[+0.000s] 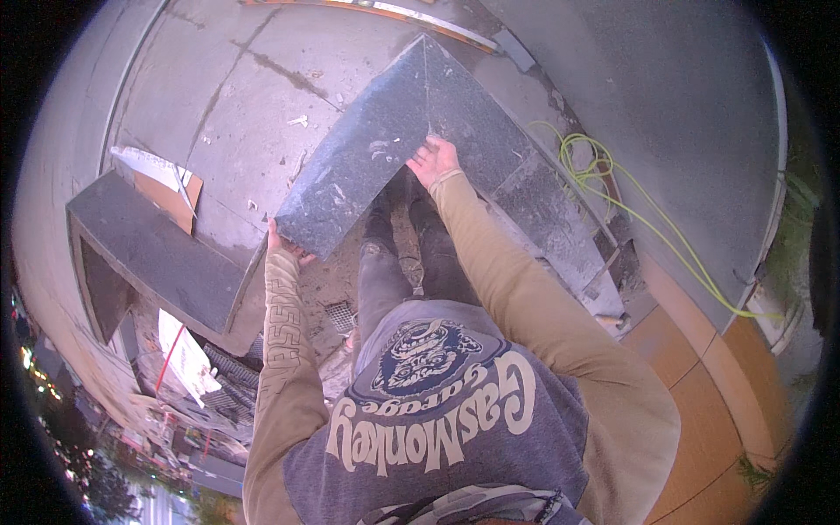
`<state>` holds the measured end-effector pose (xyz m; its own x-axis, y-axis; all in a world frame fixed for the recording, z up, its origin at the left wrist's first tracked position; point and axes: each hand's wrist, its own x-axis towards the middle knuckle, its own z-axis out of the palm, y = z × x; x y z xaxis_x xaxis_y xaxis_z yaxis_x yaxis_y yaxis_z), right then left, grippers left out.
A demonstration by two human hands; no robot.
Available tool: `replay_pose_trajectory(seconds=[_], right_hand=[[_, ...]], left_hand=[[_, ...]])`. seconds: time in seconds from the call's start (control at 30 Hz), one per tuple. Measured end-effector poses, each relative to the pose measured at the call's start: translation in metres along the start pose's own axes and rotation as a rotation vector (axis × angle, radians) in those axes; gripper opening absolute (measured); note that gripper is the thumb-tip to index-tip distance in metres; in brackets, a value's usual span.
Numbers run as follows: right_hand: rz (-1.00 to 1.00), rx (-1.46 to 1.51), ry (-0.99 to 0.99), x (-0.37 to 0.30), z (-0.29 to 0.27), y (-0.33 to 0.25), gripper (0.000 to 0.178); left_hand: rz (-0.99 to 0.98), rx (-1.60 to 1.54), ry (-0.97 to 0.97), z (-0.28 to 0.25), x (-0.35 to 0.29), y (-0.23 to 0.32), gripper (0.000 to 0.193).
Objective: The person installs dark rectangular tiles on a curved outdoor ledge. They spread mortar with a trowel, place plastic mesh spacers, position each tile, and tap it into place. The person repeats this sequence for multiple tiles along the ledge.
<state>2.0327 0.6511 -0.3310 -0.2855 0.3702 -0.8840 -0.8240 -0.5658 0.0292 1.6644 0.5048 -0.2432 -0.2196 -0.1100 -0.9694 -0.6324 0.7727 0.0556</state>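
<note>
A dark grey panel (pixel 350 162) lay in front of the person's body, slanting from upper right to lower left, its upper end meeting a second panel (pixel 479 127) along a seam so that the two formed a corner. Pale smears and specks marked its face. The left grip (pixel 283 244) was bent around the panel's lower left end, thumb at the outer side, fingers at the end edge. The right grip (pixel 435 162) was partly curled at the inner edge, close to the seam; whether its thumb pressed from below, I could not tell.

Beneath the inner corner, the person's legs (pixel 385 267) stood over dirty brown ground. Beyond the panel spread pale grey paving (pixel 232 131), crossed by dark joint lines and scattered with white scraps. A long orange-edged bar (pixel 411 17) lay along its far side. To the left was a dark box-shaped block (pixel 157 241), with a white and brown sheet (pixel 166 184) against it. On the right, a yellow-green cord (pixel 661 229) lay looped by a broad grey surface (pixel 691 149), and orange-brown tiles (pixel 700 420) filled the lower right. Small blurred lights (pixel 39 376) dotted the dark lower left.
</note>
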Motion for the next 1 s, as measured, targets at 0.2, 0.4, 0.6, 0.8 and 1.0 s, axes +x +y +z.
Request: replay_pose_trajectory(seconds=[0.2,0.4,0.6,0.8,1.0], right_hand=[[-0.008,0.032,0.047,0.005,0.005,-0.005,0.045],[-0.004,0.000,0.053,-0.003,0.011,0.002,0.036],[0.026,0.072,0.042,0.005,-0.003,0.006,0.058],[0.043,0.096,-0.058,-0.011,0.006,0.000,0.086],[0.087,0.097,-0.046,-0.012,0.020,0.009,0.086]], left_hand=[[0.018,0.034,-0.082,0.006,-0.001,0.005,0.120],[0.002,-0.005,-0.006,0.001,-0.002,0.006,0.122],[-0.019,-0.011,0.028,-0.004,-0.004,0.011,0.121],[0.002,0.018,-0.055,-0.009,0.000,0.007,0.119],[0.010,-0.027,-0.006,-0.027,-0.004,0.000,0.111]])
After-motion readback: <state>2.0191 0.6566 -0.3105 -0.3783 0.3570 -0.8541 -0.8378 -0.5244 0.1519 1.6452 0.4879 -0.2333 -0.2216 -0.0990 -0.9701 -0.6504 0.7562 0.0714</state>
